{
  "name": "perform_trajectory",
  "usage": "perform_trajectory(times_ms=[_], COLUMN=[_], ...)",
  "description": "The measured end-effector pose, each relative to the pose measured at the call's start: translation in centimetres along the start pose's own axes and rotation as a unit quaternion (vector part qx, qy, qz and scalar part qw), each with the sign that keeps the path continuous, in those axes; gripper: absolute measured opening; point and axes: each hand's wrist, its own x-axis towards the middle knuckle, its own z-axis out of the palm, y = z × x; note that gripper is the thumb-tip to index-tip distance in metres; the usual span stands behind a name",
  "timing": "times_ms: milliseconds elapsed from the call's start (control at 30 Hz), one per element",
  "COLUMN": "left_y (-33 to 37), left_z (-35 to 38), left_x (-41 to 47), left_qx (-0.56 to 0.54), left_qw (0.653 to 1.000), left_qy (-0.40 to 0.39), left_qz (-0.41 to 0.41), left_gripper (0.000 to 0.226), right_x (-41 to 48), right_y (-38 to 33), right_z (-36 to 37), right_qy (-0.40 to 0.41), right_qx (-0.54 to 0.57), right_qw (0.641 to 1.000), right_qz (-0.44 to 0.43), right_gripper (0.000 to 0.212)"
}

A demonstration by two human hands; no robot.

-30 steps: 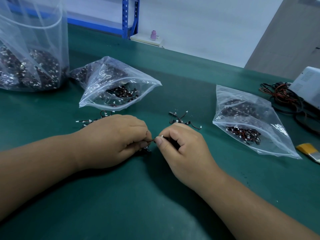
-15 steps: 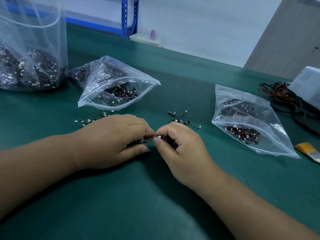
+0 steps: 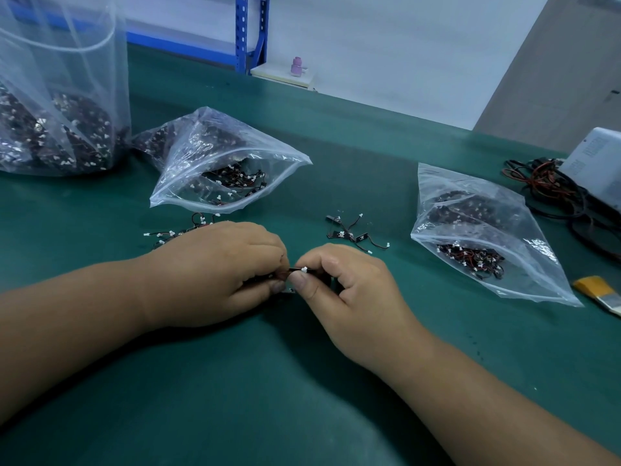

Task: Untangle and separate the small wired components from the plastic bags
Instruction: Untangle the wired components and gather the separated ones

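Observation:
My left hand [image 3: 215, 270] and my right hand [image 3: 349, 290] meet at the middle of the green mat, both pinching one small wired component [image 3: 299, 270] with a white connector showing between the fingertips. A clear zip bag [image 3: 228, 163] of more components lies open just beyond my left hand. A second clear bag [image 3: 484, 230] lies to the right. Loose components [image 3: 353, 233] lie beyond my right hand, and another loose bunch [image 3: 174, 232] peeks out behind my left hand.
A large clear bag [image 3: 57, 112] full of components stands at the far left. A white device [image 3: 594, 163] with tangled red and black cables [image 3: 551, 186] sits at the right edge. A yellow-handled tool [image 3: 598, 290] lies near the right bag. The green mat [image 3: 268, 398] covers the bench.
The hands have stayed together at the same spot. My fingers have shifted slightly on the component, and the white connector now shows at my right fingertips.

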Motion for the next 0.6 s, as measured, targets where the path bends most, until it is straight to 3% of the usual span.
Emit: perform_trajectory(times_ms=[200, 367, 500, 600], left_y=[-0.02, 0.00, -0.07, -0.13], left_z=[-0.07, 0.13, 0.18, 0.18], left_x=[0.08, 0.06, 0.01, 0.05], left_qx=[-0.006, 0.005, 0.009, 0.008], left_qw=[1.000, 1.000, 1.000, 1.000], left_qy=[-0.019, -0.005, -0.004, -0.010], left_qz=[0.005, 0.016, 0.011, 0.009], left_gripper=[0.039, 0.030, 0.026, 0.020], right_x=[-0.04, -0.13, -0.06, -0.04], right_y=[0.15, -0.13, -0.37, -0.46], right_z=[-0.06, -0.11, -0.26, -0.48], right_qy=[-0.023, -0.037, -0.004, 0.046], right_qx=[0.005, 0.014, 0.029, 0.104], right_qw=[1.000, 0.999, 0.999, 0.989], right_qz=[0.005, 0.008, 0.032, 0.093], right_gripper=[0.008, 0.008, 0.010, 0.018])
